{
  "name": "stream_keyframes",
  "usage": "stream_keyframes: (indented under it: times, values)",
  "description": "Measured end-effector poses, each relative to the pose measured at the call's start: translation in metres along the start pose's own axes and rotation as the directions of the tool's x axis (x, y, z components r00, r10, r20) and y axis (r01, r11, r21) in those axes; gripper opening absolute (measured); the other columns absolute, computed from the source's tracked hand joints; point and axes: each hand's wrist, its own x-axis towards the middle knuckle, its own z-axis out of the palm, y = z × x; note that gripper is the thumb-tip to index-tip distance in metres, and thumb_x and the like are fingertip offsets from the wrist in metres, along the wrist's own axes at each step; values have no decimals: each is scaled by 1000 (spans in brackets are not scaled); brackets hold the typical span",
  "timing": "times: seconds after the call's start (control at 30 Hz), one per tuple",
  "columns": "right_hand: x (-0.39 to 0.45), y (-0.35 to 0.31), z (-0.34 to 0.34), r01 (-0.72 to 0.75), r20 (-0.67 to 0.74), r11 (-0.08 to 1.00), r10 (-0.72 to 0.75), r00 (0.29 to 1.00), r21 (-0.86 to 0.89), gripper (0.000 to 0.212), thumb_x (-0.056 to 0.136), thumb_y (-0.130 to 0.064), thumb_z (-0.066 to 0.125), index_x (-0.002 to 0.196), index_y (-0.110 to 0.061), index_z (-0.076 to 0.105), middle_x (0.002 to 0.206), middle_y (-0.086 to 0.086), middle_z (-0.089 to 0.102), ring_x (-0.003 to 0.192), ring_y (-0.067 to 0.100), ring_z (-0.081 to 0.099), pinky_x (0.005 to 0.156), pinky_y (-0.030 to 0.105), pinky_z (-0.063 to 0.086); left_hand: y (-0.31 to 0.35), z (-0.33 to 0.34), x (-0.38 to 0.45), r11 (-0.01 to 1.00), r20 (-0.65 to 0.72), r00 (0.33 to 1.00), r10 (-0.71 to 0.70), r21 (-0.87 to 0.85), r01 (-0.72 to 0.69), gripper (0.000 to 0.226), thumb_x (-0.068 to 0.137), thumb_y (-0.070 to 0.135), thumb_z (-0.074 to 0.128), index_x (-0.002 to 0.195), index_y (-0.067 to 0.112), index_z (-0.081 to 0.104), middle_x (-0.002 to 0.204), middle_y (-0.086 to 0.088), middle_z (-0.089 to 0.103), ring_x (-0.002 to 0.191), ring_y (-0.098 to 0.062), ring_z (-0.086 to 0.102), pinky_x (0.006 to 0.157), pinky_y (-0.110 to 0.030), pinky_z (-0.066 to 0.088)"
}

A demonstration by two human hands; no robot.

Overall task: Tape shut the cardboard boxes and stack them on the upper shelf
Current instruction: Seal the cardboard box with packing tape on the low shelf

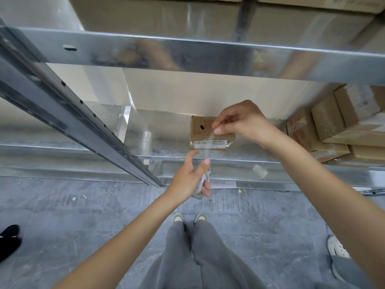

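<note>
I see my left hand (192, 177) gripping the tape roll (203, 181); my right hand (239, 122) pinches the clear tape strip (207, 149) stretched between them; the small cardboard box (210, 133) sits on the lower shelf (166, 132), just beneath the right hand.

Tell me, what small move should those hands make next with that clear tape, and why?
Probably lower the stretched strip of clear tape onto the small brown cardboard box on the metal shelf. The right hand pinches the strip's free end above the box, the left hand grips the tape roll, and nothing is stuck down yet.
</note>
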Motion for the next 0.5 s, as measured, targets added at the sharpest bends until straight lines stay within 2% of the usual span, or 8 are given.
stream_keyframes:
  times: [0.1, 0.17, 0.23, 0.27, 0.33, 0.37, 0.43, 0.5]
  values:
    - [1, -2, -4, 27, -12, 1000, -27, 1000, 11, 19, 71, -1, 81, 73, -19, 74, 80, 9, 73, 77, 19, 64, 86, 41, 53, 4, 0, 4, 999, 29, 1000, 11, 34, -12, 43, 96, 60, 40, 116, 26, 57, 59, -6, 66, 48, -25, 63, 57, -25, 53]
    - [4, -1, -8, 33, -30, 999, -32, 999, 15, 18, 72, -2, 80, 75, -18, 74, 82, 12, 73, 79, 25, 64, 81, 37, 52, 4, -1, 5, 999, 30, 999, 42, 6, -43, 43, 95, 61, 43, 110, 25, 60, 62, -7, 65, 50, -28, 63, 61, -32, 55]
    - [8, 2, -10, 33, -34, 999, -32, 999, 9, 16, 74, -2, 79, 77, -17, 74, 84, 16, 73, 83, 32, 65, 82, 37, 51, 2, -1, 5, 997, 22, 997, 69, 16, -69, 40, 95, 61, 45, 106, 28, 62, 76, -5, 66, 62, -27, 63, 71, -38, 54]
    - [10, 4, -11, 31, -31, 1000, -30, 999, 5, 16, 75, -2, 79, 77, -17, 74, 86, 17, 73, 83, 31, 65, 85, 38, 51, 1, 0, 5, 993, 4, 995, 102, 62, -103, 35, 95, 59, 45, 105, 30, 62, 87, -2, 67, 72, -24, 63, 78, -38, 53]
    - [15, 7, -11, 24, -36, 1000, -24, 999, 7, 16, 76, -3, 78, 77, -19, 74, 87, 17, 73, 80, 21, 63, 89, 39, 50, -2, 2, 2, 983, -30, 985, 170, 72, -167, 24, 96, 52, 47, 106, 36, 61, 109, 4, 64, 94, -17, 60, 80, -24, 49]
    - [19, 8, -10, 22, -50, 1000, -21, 999, 16, 16, 76, -3, 78, 77, -19, 74, 86, 17, 73, 80, 18, 62, 90, 39, 50, -2, 3, 1, 982, -39, 982, 187, 32, -186, 19, 95, 48, 49, 107, 38, 60, 116, 6, 59, 99, -12, 57, 78, -19, 50]
    - [25, 11, -11, 23, -82, 999, -20, 996, 37, 15, 75, -4, 79, 77, -19, 75, 84, 15, 73, 80, 17, 63, 90, 39, 51, -2, 4, -1, 976, -39, 977, 211, -50, -213, 16, 93, 42, 52, 108, 39, 58, 122, 6, 50, 95, 3, 54, 77, -16, 50]
    - [31, 14, -12, 31, -77, 998, -27, 997, 48, 15, 74, -6, 80, 76, -20, 75, 82, 12, 74, 79, 16, 64, 88, 37, 52, -3, 4, 0, 973, -48, 977, 209, -85, -213, 14, 94, 35, 54, 105, 35, 62, 120, 5, 44, 102, 12, 50, 91, -15, 45]
